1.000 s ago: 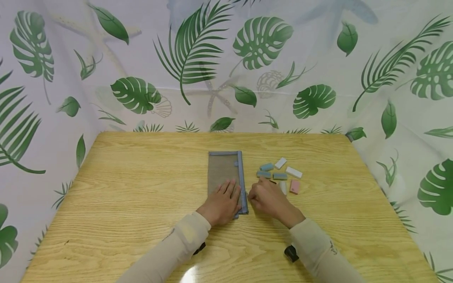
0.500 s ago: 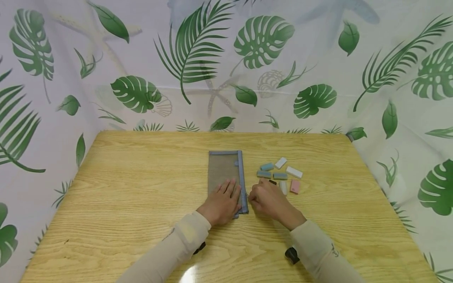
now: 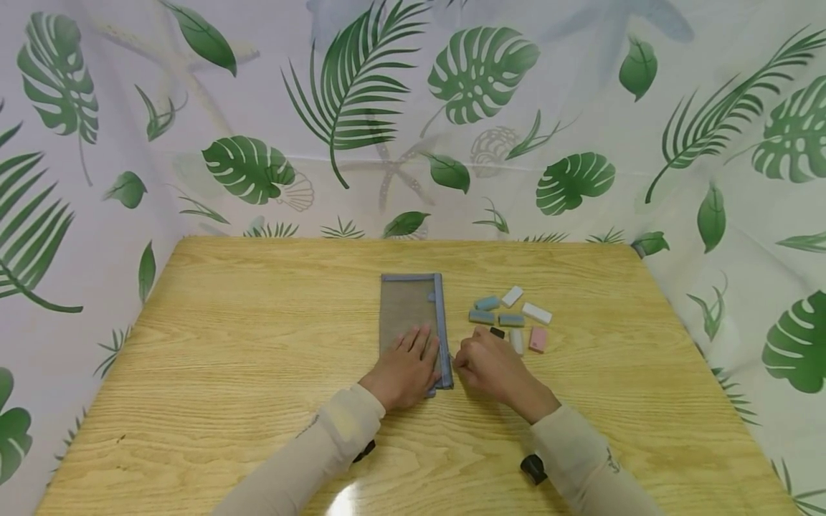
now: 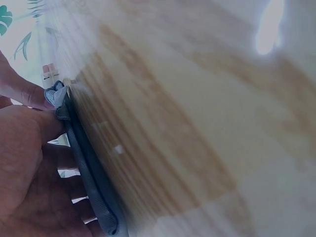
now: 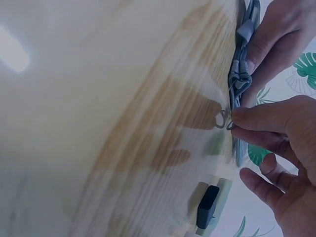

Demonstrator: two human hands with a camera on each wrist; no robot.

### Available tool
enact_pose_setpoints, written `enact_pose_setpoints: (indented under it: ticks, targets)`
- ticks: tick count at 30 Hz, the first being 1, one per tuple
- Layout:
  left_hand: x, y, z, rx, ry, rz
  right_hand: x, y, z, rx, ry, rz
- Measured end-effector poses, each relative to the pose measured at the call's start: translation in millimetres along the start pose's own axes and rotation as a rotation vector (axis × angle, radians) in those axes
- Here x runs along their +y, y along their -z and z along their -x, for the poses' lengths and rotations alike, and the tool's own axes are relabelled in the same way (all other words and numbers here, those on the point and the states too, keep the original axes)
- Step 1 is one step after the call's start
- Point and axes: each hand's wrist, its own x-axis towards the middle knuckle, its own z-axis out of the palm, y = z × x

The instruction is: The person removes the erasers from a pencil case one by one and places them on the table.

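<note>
A flat grey mesh zip pouch [image 3: 406,308] with blue-grey edging lies on the table in the head view. My left hand [image 3: 405,367] rests on its lower half, fingers straight and spread over the mesh. Beside the pouch's right edge, low down, is my right hand [image 3: 493,369]. In the right wrist view, its thumb and forefinger pinch a small zipper pull [image 5: 230,125] at the pouch's edge; the other fingers are loosely bent. The left wrist view shows the left hand against the pouch's dark edge [image 4: 86,163]. Fingers hide part of the zipper.
Several small eraser-like blocks lie right of the pouch: blue ones [image 3: 482,317], white ones [image 3: 537,313] and a pink one [image 3: 538,340]. A black piece [image 3: 497,333] sits just beyond the right hand. The wooden table [image 3: 258,322] meets a leaf-patterned cloth [image 3: 400,107] behind.
Both hands keep their places on and beside the pouch. The head view has shifted very slightly; nothing else visibly differs.
</note>
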Motion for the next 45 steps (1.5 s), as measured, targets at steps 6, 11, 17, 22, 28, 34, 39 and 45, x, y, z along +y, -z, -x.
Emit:
enact_pose_setpoints:
  ticks: [6, 11, 17, 22, 28, 34, 39, 45]
  targets:
    - [-0.1, 0.1, -0.1, 0.001, 0.001, -0.012, -2, 0, 3.2, 0.008, 0.002, -0.008]
    - [0.0, -0.6, -0.7, 0.0, 0.002, -0.014, -2, -1, 4.8, 0.015, -0.006, -0.023]
    - [0.1, -0.6, -0.6, -0.001, 0.001, -0.006, -2, -2, 6.6, 0.022, -0.001, -0.039]
    - [1.2, 1.2, 0.5, -0.001, 0.001, -0.01, -2, -2, 8.8, 0.031, 0.006, -0.041]
    - [1.8, 2.3, 0.7, 0.0, 0.004, -0.017, -3, -3, 10.8, 0.049, 0.015, -0.042]
    - [1.8, 2.2, 0.8, 0.002, 0.0, -0.016, -5, -3, 14.1, 0.048, 0.007, -0.039]
    - [1.5, 3.0, 1.5, 0.009, 0.001, -0.022, -6, -2, 16.7, 0.045, -0.001, -0.048]
    - [1.5, 2.8, 1.8, 0.012, -0.002, -0.022, -8, -3, 18.6, 0.037, -0.007, -0.047]
